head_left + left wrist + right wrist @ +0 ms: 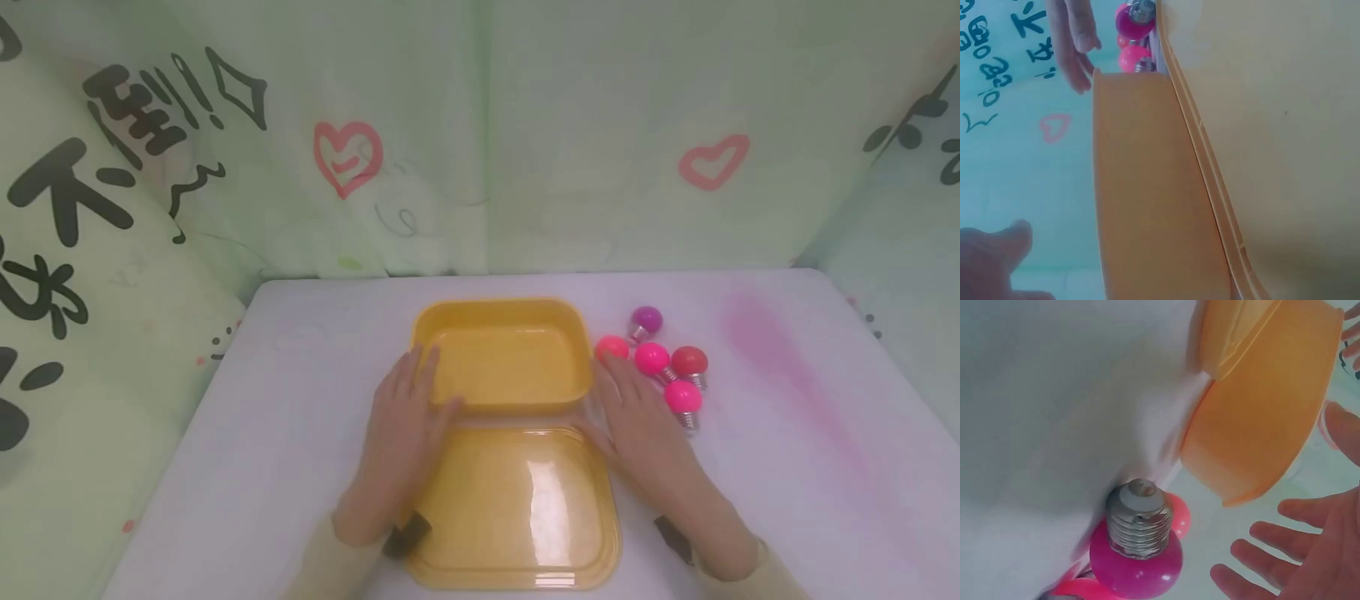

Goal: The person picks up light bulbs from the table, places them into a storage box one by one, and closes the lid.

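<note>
A yellow rectangular box stands uncovered on the table, and its yellow lid lies flat in front of it. At the box's left front corner is my left hand, fingers extended; the left wrist view shows its thumb apart from the box wall. My right hand hovers by the right front corner, between box and bulbs. Its fingers are spread and hold nothing in the right wrist view. Just beyond it lie several coloured light bulbs with metal screw bases, among them a pink bulb and a purple bulb.
A red bulb lies at the right of the group. The white table has a pink stain on its right side. A pale green curtain with drawn hearts and dark lettering hangs behind and at the sides.
</note>
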Motion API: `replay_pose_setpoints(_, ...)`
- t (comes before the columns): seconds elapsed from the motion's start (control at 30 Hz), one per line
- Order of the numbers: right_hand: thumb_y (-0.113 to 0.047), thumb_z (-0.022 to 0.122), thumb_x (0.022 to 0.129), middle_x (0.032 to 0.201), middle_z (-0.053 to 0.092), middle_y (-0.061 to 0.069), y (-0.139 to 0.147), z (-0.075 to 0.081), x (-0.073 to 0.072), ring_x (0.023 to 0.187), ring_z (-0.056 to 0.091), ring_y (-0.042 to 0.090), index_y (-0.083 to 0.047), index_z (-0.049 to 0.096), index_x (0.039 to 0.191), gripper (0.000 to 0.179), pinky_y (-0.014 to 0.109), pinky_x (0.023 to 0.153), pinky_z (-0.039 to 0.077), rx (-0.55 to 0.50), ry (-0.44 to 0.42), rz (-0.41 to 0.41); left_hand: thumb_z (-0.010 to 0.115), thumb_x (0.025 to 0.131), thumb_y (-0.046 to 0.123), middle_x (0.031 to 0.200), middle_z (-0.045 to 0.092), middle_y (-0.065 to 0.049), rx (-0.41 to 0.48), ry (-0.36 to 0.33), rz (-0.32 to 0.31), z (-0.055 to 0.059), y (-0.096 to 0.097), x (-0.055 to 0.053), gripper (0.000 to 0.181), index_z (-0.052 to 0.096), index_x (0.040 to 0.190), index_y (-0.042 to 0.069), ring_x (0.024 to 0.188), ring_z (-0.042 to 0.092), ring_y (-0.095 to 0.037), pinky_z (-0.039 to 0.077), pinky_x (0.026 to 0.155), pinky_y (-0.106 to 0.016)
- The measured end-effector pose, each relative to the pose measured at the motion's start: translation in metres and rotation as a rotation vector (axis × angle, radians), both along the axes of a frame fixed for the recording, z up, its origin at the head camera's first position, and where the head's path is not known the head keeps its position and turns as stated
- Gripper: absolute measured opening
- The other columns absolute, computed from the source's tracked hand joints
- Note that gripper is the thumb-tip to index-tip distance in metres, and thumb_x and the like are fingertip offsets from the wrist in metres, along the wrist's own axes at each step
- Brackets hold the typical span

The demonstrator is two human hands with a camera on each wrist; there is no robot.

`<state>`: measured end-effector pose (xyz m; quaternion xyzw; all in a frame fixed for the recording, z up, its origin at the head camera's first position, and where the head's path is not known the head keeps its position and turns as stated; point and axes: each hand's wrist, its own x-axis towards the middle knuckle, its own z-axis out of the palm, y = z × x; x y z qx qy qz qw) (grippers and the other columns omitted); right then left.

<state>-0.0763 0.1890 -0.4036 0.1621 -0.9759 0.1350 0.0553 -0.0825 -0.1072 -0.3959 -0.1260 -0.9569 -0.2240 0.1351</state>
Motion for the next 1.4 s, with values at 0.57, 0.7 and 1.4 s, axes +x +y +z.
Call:
replay_pose_setpoints(0.57,-0.033,0.075,0.087,0.148,0.041,0.023,0.011,0.002,-0.002,0.137,0.037,0.043,0.0,0.033,0.15,0.083,0.063,0.106,0.041,0.013,-0.015,-0.049,0.059,0.1,0.032,0.145,0.049,-0.02,0.178,0.051,0.012,-0.001,-0.014,-0.022,0.052,0.049,0.143,0.005,0.131,0.047,-0.04,0.039,0.11,-0.055)
replay_pose_setpoints(0.7,-0.03,0.078,0.085,0.145,0.045,0.022,0.014,0.002,-0.002,0.136,0.04,0.042,-0.001,0.035,0.149,0.082,0.061,0.103,0.044,0.014,0.004,-0.049,0.056,0.101,0.034,0.145,0.049,-0.018,0.21,0.003,0.02,-0.002,-0.017,-0.025,0.051,0.05,0.143,0.006,0.133,0.045,-0.038,0.038,0.111,-0.054)
replay_pose_setpoints(1.4,-0.021,0.08,0.082,0.121,0.057,0.021,0.031,-0.002,-0.003,0.115,0.053,0.038,0.002,0.042,0.144,0.076,0.055,0.089,0.055,0.058,0.018,-0.096,0.062,0.099,0.028,0.142,0.052,-0.012,0.374,-0.089,0.062,-0.01,-0.027,-0.041,0.047,0.053,0.142,0.01,0.131,0.047,-0.031,0.04,0.11,-0.049)
